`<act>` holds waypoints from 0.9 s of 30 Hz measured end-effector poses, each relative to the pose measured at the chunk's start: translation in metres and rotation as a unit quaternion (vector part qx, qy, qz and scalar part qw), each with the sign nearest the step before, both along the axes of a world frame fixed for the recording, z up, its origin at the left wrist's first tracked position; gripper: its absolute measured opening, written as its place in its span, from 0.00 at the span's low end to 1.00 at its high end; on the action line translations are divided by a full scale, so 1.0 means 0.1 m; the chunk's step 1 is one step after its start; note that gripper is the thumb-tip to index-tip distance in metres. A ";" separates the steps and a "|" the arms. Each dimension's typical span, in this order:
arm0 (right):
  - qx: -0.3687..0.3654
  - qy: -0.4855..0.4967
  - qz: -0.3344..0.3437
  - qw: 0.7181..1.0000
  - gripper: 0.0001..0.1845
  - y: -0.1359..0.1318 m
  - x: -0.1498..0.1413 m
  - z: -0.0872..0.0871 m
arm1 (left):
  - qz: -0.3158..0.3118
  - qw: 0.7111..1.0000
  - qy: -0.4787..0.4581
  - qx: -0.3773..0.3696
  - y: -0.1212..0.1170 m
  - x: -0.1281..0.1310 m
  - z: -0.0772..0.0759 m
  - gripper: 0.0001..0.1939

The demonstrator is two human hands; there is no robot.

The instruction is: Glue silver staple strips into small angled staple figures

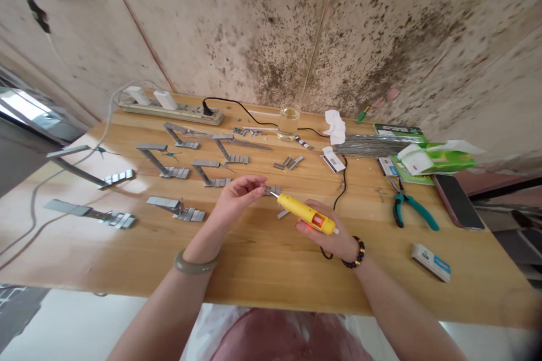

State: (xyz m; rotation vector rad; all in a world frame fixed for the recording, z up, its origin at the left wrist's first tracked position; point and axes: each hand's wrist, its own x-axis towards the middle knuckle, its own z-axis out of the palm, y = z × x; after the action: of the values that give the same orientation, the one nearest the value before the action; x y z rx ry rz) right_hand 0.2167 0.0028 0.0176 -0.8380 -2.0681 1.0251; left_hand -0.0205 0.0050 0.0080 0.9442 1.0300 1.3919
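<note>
In my right hand (328,231) is a yellow hot glue pen (302,212), its metal tip pointing left and a whitish stub at its back end. A red light glows on its underside. My left hand (243,193) is closed in a pinch just left of the tip; what its fingertips hold is too small to make out. A small grey segmented strip (274,189) shows just beyond the tip. On the left, several bent grey assemblies made of staple strips stand on the wooden table, such as one angled piece (161,161) and a flat one (91,212).
Teal-handled pliers (412,211), a phone (458,201) and a small box (431,262) lie at right. A glass of yellowish liquid (288,123), thin metal wires (376,145) and a power strip (186,113) sit along the wall. A black cord (344,180) runs behind my right hand.
</note>
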 end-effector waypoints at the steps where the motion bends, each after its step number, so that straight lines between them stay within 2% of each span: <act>1: -0.001 0.002 0.000 1.000 0.10 0.00 0.00 0.00 | -0.001 1.000 0.002 0.000 0.00 0.00 0.00 0.14; 13: -0.002 0.025 0.007 1.000 0.09 -0.01 0.01 -0.03 | 0.000 1.000 0.006 -0.001 0.00 -0.01 -0.04 0.14; 27: -0.001 0.023 0.002 1.000 0.11 -0.01 0.01 -0.02 | -0.010 1.000 0.008 -0.009 0.00 0.01 0.00 0.14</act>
State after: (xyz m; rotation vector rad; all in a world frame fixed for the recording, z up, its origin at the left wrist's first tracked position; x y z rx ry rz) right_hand 0.2178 0.0020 0.0155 -0.8047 -2.0310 1.0403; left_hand -0.0197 0.0045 0.0079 0.9522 1.0415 1.3584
